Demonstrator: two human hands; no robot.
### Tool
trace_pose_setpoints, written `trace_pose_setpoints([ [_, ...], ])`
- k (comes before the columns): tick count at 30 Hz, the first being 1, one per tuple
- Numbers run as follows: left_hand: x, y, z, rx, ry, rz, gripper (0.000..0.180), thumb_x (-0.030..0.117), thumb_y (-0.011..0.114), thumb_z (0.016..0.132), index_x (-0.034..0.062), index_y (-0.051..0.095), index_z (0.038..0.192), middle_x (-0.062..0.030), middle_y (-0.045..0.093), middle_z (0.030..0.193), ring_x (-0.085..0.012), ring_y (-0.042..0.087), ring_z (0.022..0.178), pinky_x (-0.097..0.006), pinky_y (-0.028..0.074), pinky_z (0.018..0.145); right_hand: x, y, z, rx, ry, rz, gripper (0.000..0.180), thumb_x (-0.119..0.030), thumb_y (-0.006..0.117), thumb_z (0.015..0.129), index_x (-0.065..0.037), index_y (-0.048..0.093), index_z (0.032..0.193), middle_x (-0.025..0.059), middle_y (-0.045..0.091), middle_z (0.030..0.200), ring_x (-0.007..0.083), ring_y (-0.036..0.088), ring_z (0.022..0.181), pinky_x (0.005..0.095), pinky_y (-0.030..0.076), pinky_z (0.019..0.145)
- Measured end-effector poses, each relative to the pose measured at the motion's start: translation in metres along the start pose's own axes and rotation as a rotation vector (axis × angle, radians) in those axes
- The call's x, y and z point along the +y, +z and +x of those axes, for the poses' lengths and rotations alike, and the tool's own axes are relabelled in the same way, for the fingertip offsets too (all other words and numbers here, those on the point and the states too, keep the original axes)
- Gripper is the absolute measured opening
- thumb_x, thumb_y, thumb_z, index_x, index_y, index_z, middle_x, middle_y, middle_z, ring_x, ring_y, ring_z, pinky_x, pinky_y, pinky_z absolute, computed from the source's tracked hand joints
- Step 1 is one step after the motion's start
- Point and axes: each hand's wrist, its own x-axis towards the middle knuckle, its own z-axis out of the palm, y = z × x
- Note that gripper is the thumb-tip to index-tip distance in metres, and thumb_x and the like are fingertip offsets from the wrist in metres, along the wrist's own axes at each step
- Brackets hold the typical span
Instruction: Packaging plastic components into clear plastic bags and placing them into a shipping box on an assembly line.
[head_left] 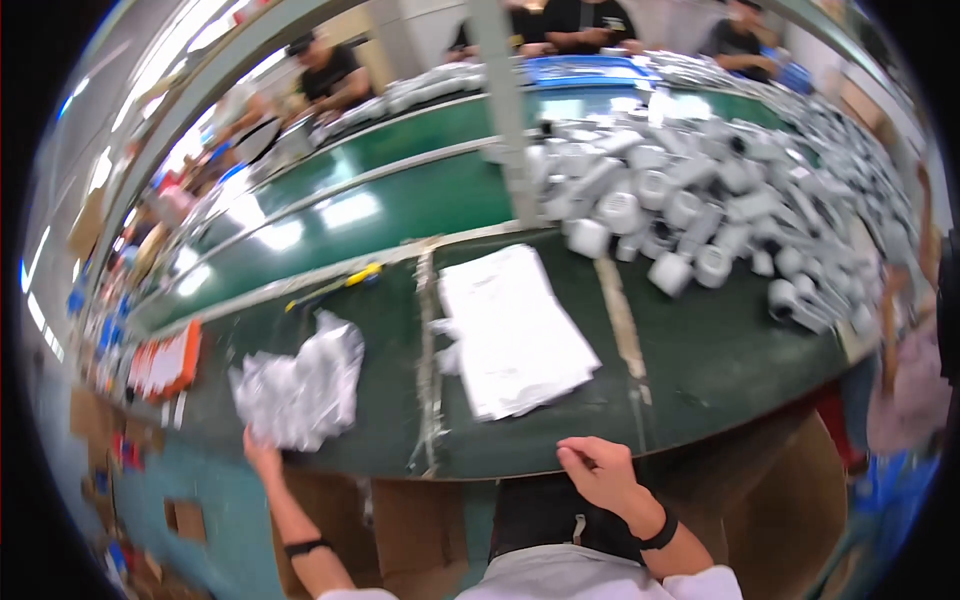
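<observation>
A crumpled pile of clear plastic bags lies on the dark green tabletop, left of the middle. At its lower left edge my left hand touches the plastic; its fingers are blurred and partly hidden, so their grip does not show. My right hand hovers at the table's front edge, its fingers curled in toward the thumb with nothing visible in them. Just beyond it rests a stack of white printed sheets, slightly fanned. Some clear plastic peeks out at the stack's left side.
Many grey-white plastic parts are heaped at the right. A yellow-and-black tool lies behind the bags, and an orange box stands far left. A metal post rises beyond the sheets. Cardboard boxes sit below the table. Several people work across the line.
</observation>
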Motion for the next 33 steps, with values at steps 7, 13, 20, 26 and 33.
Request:
trace_pose_setpoints([
  [7,0.032,-0.022,-0.001,0.055,-0.037,-0.075,0.05,0.011,0.065,0.088,-0.0023,0.05,0.134,-0.019,0.057,0.129,-0.0269,0.058,0.111,-0.035,0.045,0.095,0.004,-0.111,0.04,0.355,0.026,-0.157,0.018,-0.008,0.071,0.083,-0.002,0.068,0.099,0.009,0.065,0.08,0.0141,0.058,0.058,0.0265,0.048,0.054],
  [13,0.186,-0.036,-0.043,0.254,0.359,-0.089,0.035,0.008,0.063,0.09,0.0035,0.057,0.124,-0.0096,0.058,0.122,-0.0197,0.056,0.099,-0.032,0.048,0.079,0.045,-0.178,0.162,0.314,-0.099,-0.903,0.045,-0.006,0.063,0.081,-0.012,0.056,0.125,0.0087,0.055,0.126,0.0294,0.052,0.114,0.0381,0.048,0.088],
  [20,0.385,0.043,-0.168,-0.604,0.693,-0.377,0.026,0.008,0.074,0.077,0.0028,0.067,0.101,-0.0126,0.068,0.103,-0.0283,0.064,0.098,-0.035,0.05,0.087,0.089,-0.17,0.226,0.003,-0.123,-1.461,0.03,-0.012,0.055,0.087,-0.019,0.065,0.114,0.0047,0.046,0.142,0.0298,0.037,0.135,0.0522,0.031,0.108],
  [26,0.416,0.101,-0.209,-0.673,1.021,-0.23,0.016,0.014,0.075,0.077,0.0058,0.069,0.09,-0.0082,0.067,0.092,-0.029,0.06,0.084,-0.039,0.049,0.074,0.063,-0.175,0.211,0.134,-0.396,-1.418,0.02,-0.011,0.059,0.084,-0.013,0.067,0.102,0.0038,0.06,0.124,0.025,0.043,0.133,0.0523,0.027,0.11],
  [33,0.411,0.114,-0.201,-0.693,0.961,-0.309,0.01,0.01,0.069,0.082,0.0023,0.069,0.089,-0.0116,0.065,0.082,-0.031,0.061,0.08,-0.039,0.049,0.071,-0.002,-0.155,0.129,0.164,-0.02,-0.506,0.03,-0.014,0.066,0.085,-0.003,0.056,0.111,0.0145,0.066,0.087,0.0301,0.065,0.077,0.0391,0.049,0.073],
])
